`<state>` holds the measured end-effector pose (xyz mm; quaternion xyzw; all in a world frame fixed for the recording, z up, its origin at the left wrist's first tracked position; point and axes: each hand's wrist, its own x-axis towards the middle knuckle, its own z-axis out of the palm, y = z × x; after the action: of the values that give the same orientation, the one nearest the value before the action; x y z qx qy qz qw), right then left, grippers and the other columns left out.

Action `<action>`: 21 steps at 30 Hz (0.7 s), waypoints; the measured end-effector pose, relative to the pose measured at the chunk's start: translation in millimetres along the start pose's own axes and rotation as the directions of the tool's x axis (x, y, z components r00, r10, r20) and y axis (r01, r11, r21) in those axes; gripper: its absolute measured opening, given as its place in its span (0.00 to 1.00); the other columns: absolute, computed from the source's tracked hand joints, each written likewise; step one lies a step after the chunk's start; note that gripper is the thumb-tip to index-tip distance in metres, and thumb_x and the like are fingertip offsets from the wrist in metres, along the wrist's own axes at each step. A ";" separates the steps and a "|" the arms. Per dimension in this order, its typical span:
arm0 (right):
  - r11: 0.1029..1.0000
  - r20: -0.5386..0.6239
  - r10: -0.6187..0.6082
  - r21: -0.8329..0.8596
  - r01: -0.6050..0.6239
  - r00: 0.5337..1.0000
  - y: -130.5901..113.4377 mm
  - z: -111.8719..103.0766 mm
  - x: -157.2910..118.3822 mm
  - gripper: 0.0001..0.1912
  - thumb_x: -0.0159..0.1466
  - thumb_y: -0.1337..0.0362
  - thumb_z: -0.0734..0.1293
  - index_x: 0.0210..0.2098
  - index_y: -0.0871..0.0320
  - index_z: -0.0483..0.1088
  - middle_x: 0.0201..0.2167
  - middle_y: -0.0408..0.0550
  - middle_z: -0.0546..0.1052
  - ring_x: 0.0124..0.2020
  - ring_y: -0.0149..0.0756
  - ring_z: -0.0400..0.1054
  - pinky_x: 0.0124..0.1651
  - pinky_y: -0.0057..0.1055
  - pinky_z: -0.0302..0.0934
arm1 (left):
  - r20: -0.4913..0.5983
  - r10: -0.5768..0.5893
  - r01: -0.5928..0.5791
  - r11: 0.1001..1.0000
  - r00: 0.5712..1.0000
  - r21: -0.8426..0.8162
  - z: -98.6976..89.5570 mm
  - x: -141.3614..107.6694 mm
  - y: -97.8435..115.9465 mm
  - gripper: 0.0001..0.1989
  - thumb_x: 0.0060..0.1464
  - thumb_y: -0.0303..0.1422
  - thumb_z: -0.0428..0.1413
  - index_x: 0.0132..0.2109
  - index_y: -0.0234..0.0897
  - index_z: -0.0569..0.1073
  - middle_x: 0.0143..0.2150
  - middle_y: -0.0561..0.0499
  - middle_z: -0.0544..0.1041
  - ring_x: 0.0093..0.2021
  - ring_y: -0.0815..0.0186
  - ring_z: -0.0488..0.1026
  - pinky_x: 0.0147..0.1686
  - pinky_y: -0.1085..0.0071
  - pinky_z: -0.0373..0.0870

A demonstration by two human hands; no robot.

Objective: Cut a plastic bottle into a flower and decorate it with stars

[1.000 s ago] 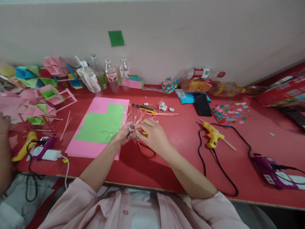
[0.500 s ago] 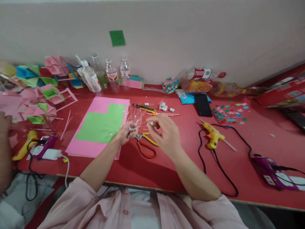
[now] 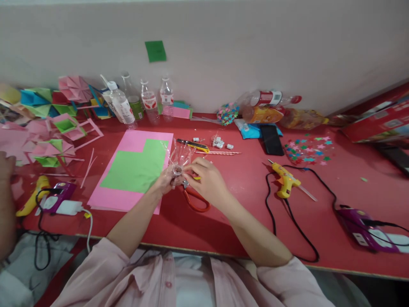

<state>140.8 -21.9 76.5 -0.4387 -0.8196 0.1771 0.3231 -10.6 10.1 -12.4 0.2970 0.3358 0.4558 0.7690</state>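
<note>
My left hand is closed around a clear plastic bottle top, its neck turned toward me and its cut strips fanned out away from me. Against the right side of that neck, the fingers and thumb of my right hand are pinched together; what lies between them is hidden. Under my right hand lie pliers with red and yellow handles, partly covered. Just beyond the bottle top is a yellow and black utility knife. Green paper lies on pink sheets to the left.
A yellow glue gun with a trailing black cord lies right, near a purple box. Several bottles stand along the wall. A phone and star confetti lie back right. Another person's arm is at far left.
My right hand has moved left and its fingertips have come to the bottle neck, from a spot apart from it. My left hand keeps its hold on the bottle top.
</note>
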 end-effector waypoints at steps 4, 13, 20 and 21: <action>0.999 0.019 -0.044 -0.018 0.044 0.999 4.1 8.8 0.1 0.05 0.61 0.70 0.64 0.32 0.59 0.72 0.30 0.46 0.70 0.33 0.33 0.63 0.36 0.29 0.57 | -0.049 -0.017 0.016 1.000 0.999 -0.024 -1.6 1.6 -1.8 0.15 0.53 0.37 0.56 0.24 0.34 0.63 0.13 0.61 0.58 0.11 0.79 0.50 0.14 0.81 0.47; 0.980 0.045 -0.145 -0.128 0.150 0.988 7.9 17.5 1.0 0.08 0.64 0.69 0.62 0.31 0.59 0.73 0.31 0.49 0.73 0.34 0.35 0.64 0.37 0.31 0.57 | -0.112 -0.081 0.063 0.986 0.990 -0.155 4.5 0.9 6.7 0.17 0.56 0.33 0.51 0.21 0.35 0.59 0.12 0.61 0.55 0.10 0.79 0.50 0.12 0.81 0.46; 0.960 0.120 -0.145 -0.223 0.169 0.982 10.4 23.4 3.1 0.09 0.65 0.70 0.62 0.30 0.61 0.73 0.30 0.49 0.74 0.34 0.35 0.63 0.38 0.31 0.56 | -0.091 -0.021 0.007 0.989 0.996 -0.146 4.1 -0.9 5.8 0.17 0.52 0.33 0.55 0.21 0.35 0.58 0.12 0.62 0.55 0.11 0.80 0.50 0.12 0.83 0.46; 0.955 0.130 -0.144 -0.242 0.173 0.981 10.9 24.2 3.3 0.10 0.65 0.70 0.62 0.30 0.61 0.72 0.30 0.49 0.73 0.33 0.35 0.62 0.37 0.31 0.55 | -0.097 -0.025 0.011 0.990 0.995 -0.141 4.3 -1.1 5.5 0.17 0.52 0.34 0.56 0.22 0.35 0.58 0.12 0.62 0.55 0.11 0.80 0.51 0.12 0.83 0.47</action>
<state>129.4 -13.3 53.9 -0.3984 -0.8848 0.0690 0.2317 -10.4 10.7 -5.3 0.2161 0.3430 0.4854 0.7746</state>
